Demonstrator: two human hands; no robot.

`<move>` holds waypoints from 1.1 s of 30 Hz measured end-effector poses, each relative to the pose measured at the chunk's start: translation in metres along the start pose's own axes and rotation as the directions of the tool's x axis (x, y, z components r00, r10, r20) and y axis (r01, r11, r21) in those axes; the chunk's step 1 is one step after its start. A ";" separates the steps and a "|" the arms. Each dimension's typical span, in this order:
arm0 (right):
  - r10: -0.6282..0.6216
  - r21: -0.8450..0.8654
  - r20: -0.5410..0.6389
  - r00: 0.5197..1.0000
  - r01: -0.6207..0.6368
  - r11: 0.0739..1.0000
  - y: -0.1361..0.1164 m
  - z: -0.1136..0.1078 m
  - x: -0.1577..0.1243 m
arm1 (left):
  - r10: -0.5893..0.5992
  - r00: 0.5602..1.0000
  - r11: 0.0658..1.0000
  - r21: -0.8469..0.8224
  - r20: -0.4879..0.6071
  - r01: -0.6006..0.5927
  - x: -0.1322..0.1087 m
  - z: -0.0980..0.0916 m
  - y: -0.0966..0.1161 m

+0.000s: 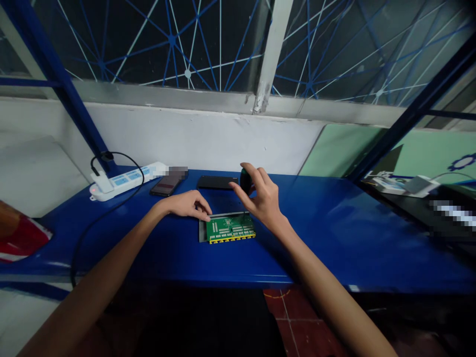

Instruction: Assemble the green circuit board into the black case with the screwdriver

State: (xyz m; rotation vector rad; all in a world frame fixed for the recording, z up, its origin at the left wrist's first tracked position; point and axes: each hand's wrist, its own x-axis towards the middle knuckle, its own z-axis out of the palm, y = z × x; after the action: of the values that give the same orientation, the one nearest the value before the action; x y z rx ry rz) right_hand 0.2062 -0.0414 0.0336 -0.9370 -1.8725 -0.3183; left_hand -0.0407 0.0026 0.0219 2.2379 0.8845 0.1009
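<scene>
A green circuit board (230, 227) with a row of yellow connectors along its near edge lies in a grey metal tray (202, 232) on the blue table. My left hand (189, 204) rests at the board's upper left corner, its thumb and fingers bent around the tray's edge. Above the board's right end, my right hand (263, 196) grips a dark-handled screwdriver (245, 182). The tool stands upright, its thin shaft reaching down to the board near the far right corner. Whether its tip sits in a screw is too small to tell.
Behind the board lie a black flat case (217, 182) and a phone (169, 182). A white power strip (128, 179) with a black cable stands at the back left. A red packet (22, 235) is at far left; a black device (439, 208) is at right.
</scene>
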 end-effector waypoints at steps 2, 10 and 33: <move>0.008 0.042 0.001 1.000 -0.008 0.999 0.001 0.000 0.000 | -0.008 1.000 1.000 0.001 0.000 0.008 0.000 0.000 0.000; 0.037 -0.002 -0.094 0.995 -0.038 0.999 0.002 -0.003 0.002 | -0.016 1.000 1.000 -0.019 0.006 0.016 0.001 -0.001 -0.001; 0.094 0.043 -0.001 0.996 -0.094 0.995 0.004 -0.007 0.004 | -0.020 1.000 0.999 -0.028 0.016 0.020 0.000 -0.001 -0.001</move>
State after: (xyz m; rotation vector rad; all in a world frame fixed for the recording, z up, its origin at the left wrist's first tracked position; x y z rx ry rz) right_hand 0.2125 -0.0409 0.0398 -0.9913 -1.8183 -0.2213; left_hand -0.0415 0.0040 0.0223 2.2000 0.8913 0.0855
